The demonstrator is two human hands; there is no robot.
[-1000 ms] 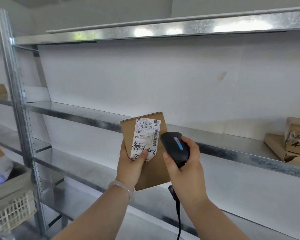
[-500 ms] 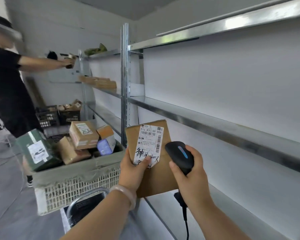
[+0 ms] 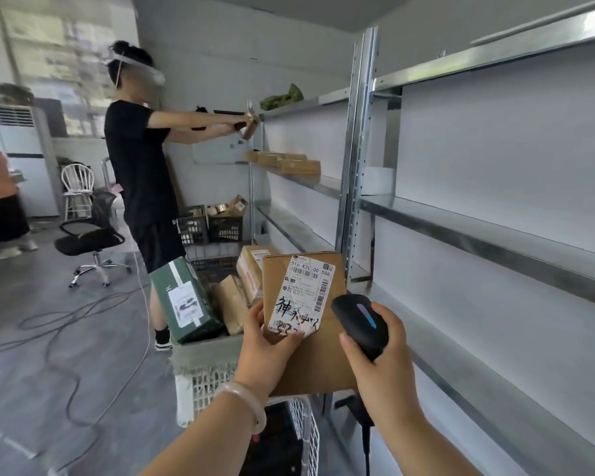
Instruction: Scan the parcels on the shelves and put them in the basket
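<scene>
Cardboard parcel (image 3: 323, 359) sits in our left hand's (image 3: 265, 338) grip, just beside the basket (image 3: 203, 355). Our right hand (image 3: 383, 362) grips the barcode scanner (image 3: 359, 317). Other parcels (image 3: 182, 300) already fill the basket; ours isn't in yet.

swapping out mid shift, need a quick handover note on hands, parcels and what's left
Left hand grips a labelled cardboard parcel, held upright, thumb on its shipping label.
Right hand grips a black barcode scanner beside the label.
Basket stands just behind the parcel, already holding a green box and several brown parcels.
Done: parcel off the shelving; whether it scanned cannot be told.
Left: drop it in the basket, then probably fetch the parcels on the far shelf.
</scene>
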